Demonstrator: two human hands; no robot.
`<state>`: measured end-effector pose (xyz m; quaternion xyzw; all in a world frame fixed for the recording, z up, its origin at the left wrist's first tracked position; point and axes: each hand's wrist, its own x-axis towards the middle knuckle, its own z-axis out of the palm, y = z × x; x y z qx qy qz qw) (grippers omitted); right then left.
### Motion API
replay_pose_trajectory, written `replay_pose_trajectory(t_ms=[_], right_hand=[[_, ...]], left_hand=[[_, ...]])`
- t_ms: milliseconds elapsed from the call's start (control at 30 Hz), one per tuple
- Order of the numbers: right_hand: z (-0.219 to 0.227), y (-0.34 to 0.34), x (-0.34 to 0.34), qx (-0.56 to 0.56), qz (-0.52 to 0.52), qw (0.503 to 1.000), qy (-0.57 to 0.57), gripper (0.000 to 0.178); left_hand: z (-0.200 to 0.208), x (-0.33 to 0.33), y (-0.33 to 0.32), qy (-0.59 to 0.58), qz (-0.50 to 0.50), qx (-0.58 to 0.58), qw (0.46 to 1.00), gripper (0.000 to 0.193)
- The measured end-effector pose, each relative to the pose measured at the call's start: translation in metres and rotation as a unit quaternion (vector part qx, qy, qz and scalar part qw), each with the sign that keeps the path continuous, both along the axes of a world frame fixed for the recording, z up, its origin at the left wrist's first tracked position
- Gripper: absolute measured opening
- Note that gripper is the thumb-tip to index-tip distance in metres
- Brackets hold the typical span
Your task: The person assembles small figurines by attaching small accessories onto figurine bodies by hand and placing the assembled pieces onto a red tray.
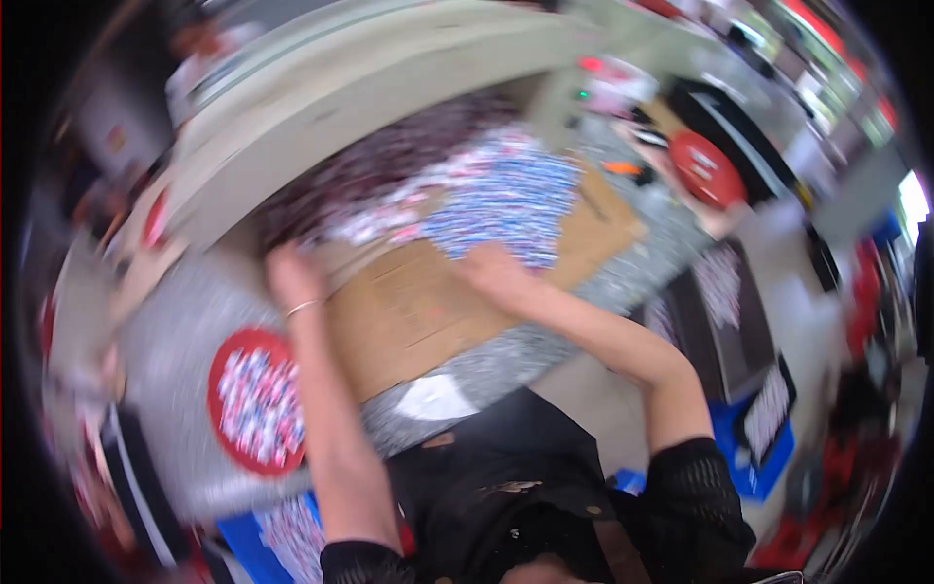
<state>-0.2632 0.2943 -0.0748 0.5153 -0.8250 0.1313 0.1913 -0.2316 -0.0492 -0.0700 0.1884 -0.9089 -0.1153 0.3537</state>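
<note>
On a brown cardboard sheet [409, 311] lies a dense layer of small blue, white and red wrapped pieces [506, 204], lined up in rows. My right hand [494, 274] is at the near edge of this layer, fingers curled in; what they hold, if anything, cannot be made out. Further left, my left hand [294, 277] reaches to the end of a dark brown heap [389, 161] of small pieces behind the cardboard. Motion smears its fingers. Loose pink and white pieces [365, 226] lie between the heap and the cardboard.
A red round tray [216, 414] of similar wrapped pieces stands left of my left forearm. At the back right are a red dish [705, 167] and an orange-handled tool [623, 168]. A white scrap [435, 397] lies by the front edge. Grey boxes [739, 341] stand right of the table.
</note>
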Motion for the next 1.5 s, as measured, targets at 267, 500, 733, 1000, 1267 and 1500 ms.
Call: replay_pose_trajectory(t_ms=[267,500,733,1000,1267,1500], right_hand=[[-0.010,-0.009,0.032,-0.173,-0.041,0.968,-0.179,0.015],[-0.037,0.012,0.037,-0.105,-0.021,0.994,0.035,0.017],[-0.042,0.011,0.024,-0.175,-0.026,0.981,0.079,0.013],[-0.014,0.031,0.044,-0.005,-0.037,0.992,-0.118,0.005],[0.029,0.025,0.070,-0.040,-0.003,0.981,-0.188,0.009],[0.050,-0.016,0.139,-0.029,0.086,0.941,-0.327,0.010]], left_hand=[[-0.043,-0.050,-0.062,-0.131,-0.051,-0.082,0.987,0.039],[-0.005,-0.045,-0.008,-0.170,-0.024,-0.083,0.982,0.038],[0.048,0.037,0.068,0.034,-0.297,0.505,0.810,0.030],[0.035,0.203,0.140,0.013,-0.260,0.673,0.692,0.033],[0.010,0.263,0.158,0.076,-0.247,0.747,0.612,0.031],[0.011,0.276,0.142,0.111,-0.239,0.828,0.495,0.027]])
